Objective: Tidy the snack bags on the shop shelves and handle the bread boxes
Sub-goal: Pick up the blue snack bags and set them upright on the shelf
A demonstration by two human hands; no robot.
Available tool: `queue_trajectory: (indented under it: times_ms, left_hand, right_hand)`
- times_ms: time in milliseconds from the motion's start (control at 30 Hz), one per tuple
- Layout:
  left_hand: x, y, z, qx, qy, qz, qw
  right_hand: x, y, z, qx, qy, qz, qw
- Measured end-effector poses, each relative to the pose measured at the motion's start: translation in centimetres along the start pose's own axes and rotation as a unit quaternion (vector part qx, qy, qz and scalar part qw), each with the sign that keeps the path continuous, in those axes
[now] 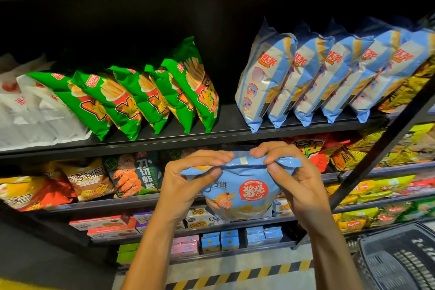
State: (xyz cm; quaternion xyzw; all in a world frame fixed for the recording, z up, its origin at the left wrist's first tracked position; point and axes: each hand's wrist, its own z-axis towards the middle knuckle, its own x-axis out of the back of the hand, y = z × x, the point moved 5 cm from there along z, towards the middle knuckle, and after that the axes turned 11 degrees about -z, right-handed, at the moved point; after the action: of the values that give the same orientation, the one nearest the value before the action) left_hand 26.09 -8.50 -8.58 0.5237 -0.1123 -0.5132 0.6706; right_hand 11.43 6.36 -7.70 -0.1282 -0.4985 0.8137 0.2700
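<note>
I hold a light blue snack bag with a red round label in front of the shelves, just below the middle shelf edge. My left hand pinches its top seam at the left corner. My right hand pinches the same seam at the right corner. On the black shelf above stand several green fries bags leaning left and several blue-and-white shrimp stick bags in a row. Small blue boxes and pink boxes sit on the lowest shelves.
White bags lie at the left of the middle shelf. Mixed snack bags fill the shelf below, with yellow bags to the right. A dark shopping basket stands at the lower right. Yellow-black hazard tape marks the floor.
</note>
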Motion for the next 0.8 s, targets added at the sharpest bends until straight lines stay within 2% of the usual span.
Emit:
queue_trajectory:
  times_ms: [167,267,367,433,500,567,667,767,800]
  left_hand:
    - [-0.3,-0.2,0.0,0.031,0.035,0.033,0.998]
    - [-0.4,-0.2,0.4,0.053,0.101,0.018,0.993]
    - [-0.4,0.0,1.1,0.054,0.157,-0.032,0.986]
    - [-0.9,0.3,1.6,0.055,0.135,-0.003,0.989]
    - [-1.4,0.4,2.0,0.055,0.081,0.032,0.995]
    - [-1.2,0.1,2.2,0.056,0.045,0.041,0.997]
    - [0.0,-1.0,1.9,0.124,0.041,0.046,0.99]
    - [0.0,-2.9,0.3,0.207,-0.019,0.066,0.976]
    - [0.1,-3.3,-0.2,0.215,-0.014,0.059,0.975]
  right_hand:
    - [-0.1,1.1,0.0,-0.067,-0.014,0.026,0.997]
    - [-0.1,2.3,-0.5,-0.117,-0.04,0.05,0.991]
    - [-0.2,4.3,-1.6,-0.159,-0.089,-0.012,0.983]
    - [-0.3,5.5,-2.3,-0.183,-0.096,-0.07,0.976]
    - [0.0,5.9,-2.4,-0.189,-0.052,-0.101,0.975]
    - [0.3,5.7,-1.9,-0.18,0.006,-0.071,0.981]
    - [1.6,5.4,-1.2,-0.179,0.11,-0.005,0.978]
    - [1.7,5.8,-1.0,-0.219,0.124,-0.024,0.968]
    - [1.6,6.3,-1.1,-0.246,0.117,-0.027,0.962]
